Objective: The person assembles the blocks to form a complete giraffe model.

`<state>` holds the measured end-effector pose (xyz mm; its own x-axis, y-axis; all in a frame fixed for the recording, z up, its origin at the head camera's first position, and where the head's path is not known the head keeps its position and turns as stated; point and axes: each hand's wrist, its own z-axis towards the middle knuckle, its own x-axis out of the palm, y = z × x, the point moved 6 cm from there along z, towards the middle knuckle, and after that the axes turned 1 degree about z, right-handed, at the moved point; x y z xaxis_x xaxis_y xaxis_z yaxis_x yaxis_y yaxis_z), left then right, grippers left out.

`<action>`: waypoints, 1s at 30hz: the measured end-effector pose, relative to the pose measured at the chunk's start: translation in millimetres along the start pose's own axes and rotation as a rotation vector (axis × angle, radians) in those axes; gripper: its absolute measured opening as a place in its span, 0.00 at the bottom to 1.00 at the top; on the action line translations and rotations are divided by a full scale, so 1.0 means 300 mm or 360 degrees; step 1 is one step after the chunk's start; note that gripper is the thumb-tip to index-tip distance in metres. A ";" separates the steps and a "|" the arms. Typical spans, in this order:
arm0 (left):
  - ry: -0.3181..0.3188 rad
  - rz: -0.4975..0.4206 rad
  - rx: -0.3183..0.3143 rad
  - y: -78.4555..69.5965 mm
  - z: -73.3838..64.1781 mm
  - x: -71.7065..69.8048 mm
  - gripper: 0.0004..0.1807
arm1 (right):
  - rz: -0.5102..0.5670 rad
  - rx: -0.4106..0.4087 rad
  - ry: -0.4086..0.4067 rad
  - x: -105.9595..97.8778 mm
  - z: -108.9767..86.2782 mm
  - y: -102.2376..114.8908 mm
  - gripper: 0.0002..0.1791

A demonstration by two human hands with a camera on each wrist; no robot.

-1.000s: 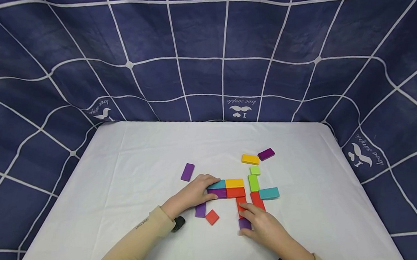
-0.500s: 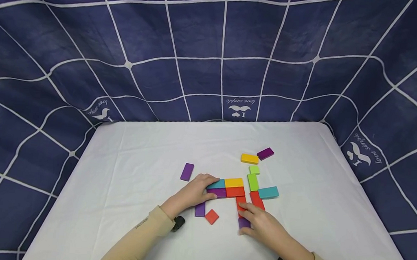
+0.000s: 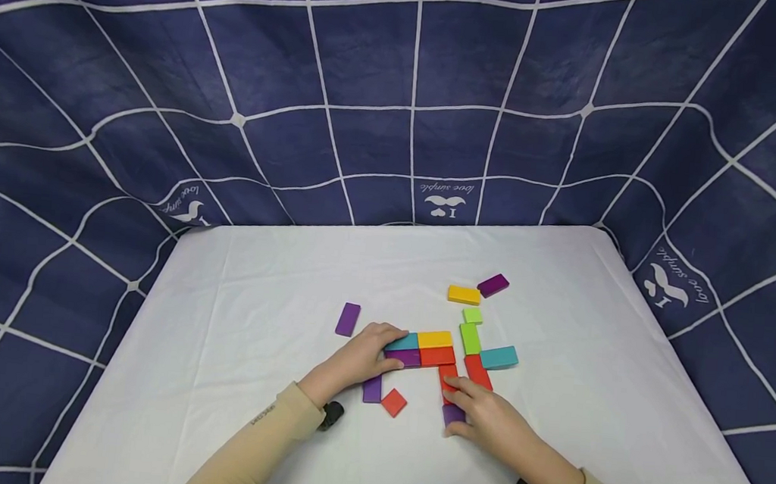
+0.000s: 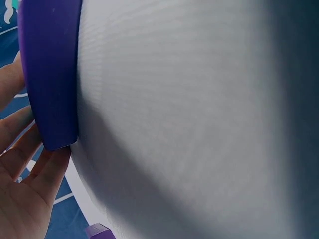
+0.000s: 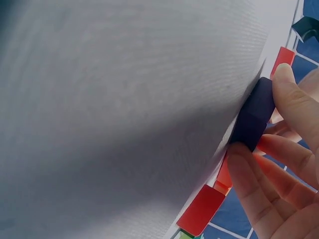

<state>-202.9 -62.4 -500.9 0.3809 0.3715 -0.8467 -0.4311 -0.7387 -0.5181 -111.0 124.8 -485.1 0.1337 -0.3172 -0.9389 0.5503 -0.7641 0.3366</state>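
In the head view my left hand [image 3: 367,354] rests at the left end of a two-row group of flat blocks. Its thumb touches the purple block [image 3: 403,359] and its fingertips lie on the teal block [image 3: 404,342] behind it. A yellow block [image 3: 435,340] and a red block [image 3: 437,357] complete that group. My right hand [image 3: 487,415] pinches a purple block [image 3: 453,414], with fingertips over a red block [image 3: 447,374] directly beyond it. The right wrist view shows the pinched block [image 5: 253,114], dark there, between thumb and fingers.
Another purple block [image 3: 372,390] and a red square [image 3: 393,403] lie near the left hand. Right of the group are a red block [image 3: 479,371], a teal block [image 3: 499,357] and green blocks [image 3: 470,339]. Farther back lie yellow [image 3: 463,295] and purple [image 3: 493,285] blocks.
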 end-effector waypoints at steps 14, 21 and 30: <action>-0.0002 0.0006 -0.0002 -0.005 0.000 0.006 0.32 | -0.0026 0.0006 -0.0069 -0.019 -0.009 -0.010 0.35; -0.0007 0.0021 0.0000 -0.003 0.004 0.007 0.32 | 0.0045 0.0007 -0.0266 -0.110 0.061 -0.077 0.21; 0.0006 -0.0014 -0.0018 0.000 0.002 0.000 0.32 | 0.0285 0.0184 0.0128 -0.100 0.222 -0.144 0.25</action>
<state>-203.3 -62.2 -501.0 0.3878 0.3759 -0.8416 -0.4187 -0.7416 -0.5242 -193.6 129.9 -466.6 0.2889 -0.4114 -0.8645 0.4144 -0.7603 0.5003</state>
